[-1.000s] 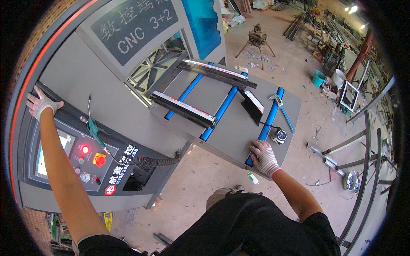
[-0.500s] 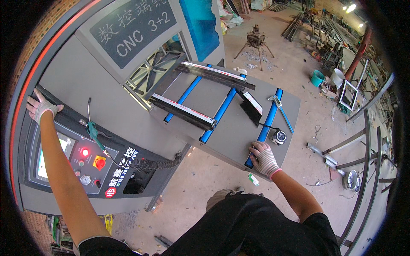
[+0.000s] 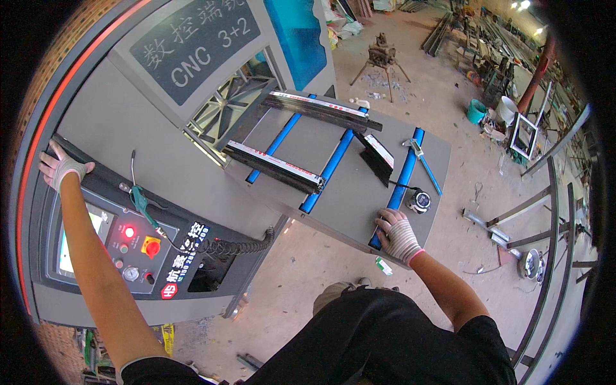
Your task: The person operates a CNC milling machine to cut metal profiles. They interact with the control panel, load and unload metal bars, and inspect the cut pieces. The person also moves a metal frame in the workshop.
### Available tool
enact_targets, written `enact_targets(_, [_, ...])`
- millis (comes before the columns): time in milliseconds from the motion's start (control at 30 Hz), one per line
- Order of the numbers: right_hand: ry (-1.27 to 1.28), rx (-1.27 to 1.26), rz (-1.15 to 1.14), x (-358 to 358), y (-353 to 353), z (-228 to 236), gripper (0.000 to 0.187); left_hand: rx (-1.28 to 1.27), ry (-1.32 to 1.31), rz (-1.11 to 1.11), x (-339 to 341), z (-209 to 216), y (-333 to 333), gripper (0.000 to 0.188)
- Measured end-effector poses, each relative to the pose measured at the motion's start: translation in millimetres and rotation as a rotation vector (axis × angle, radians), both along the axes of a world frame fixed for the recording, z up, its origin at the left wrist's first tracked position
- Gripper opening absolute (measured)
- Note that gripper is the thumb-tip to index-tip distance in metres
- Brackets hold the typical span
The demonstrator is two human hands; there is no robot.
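Note:
My left hand [image 3: 66, 168], in a white knit glove with bare fingers, lies spread on the dark ledge of a grey machine [image 3: 160, 168], above its control panel [image 3: 168, 226]. At the table's near edge my right hand [image 3: 398, 237], gloved alike, rests with its fingers flat over the near end of a blue strip [image 3: 405, 172]. Beside that strip are a tape measure [image 3: 419, 201] and a digital caliper [image 3: 428, 169]. A short black profile piece [image 3: 377, 158] lies left of them. Two long black profiles, a near one [image 3: 276, 168] and a far one [image 3: 321, 110], reach from the machine's opening across other blue strips.
A green air blow gun [image 3: 139, 200] with a coiled black hose [image 3: 244, 246] sits by the panel. The grey table [image 3: 295, 144] juts out from the machine. Metal frame bars [image 3: 553, 256] stand at the right. Buckets, such as a teal one [image 3: 476, 111], stand farther back.

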State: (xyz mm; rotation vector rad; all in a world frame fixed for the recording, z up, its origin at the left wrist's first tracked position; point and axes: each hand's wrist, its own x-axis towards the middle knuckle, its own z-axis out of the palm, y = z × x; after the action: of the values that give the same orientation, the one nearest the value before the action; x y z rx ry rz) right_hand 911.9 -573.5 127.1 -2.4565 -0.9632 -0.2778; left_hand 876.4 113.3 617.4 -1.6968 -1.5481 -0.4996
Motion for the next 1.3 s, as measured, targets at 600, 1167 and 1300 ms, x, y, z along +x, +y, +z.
enact_targets(600, [0.000,0.029,0.001,1,0,-2,0.037,-0.007,0.009,-0.004,0,1,-6,0.150])
enact_targets(1167, [0.030,-0.025,-0.018,1,3,-5,0.039,0.070,0.063,-0.166,-17,2,-15,0.149])
enact_targets(1300, [0.045,-0.028,-0.025,1,3,-11,0.043,0.063,0.018,-0.222,-18,0,-4,0.151])
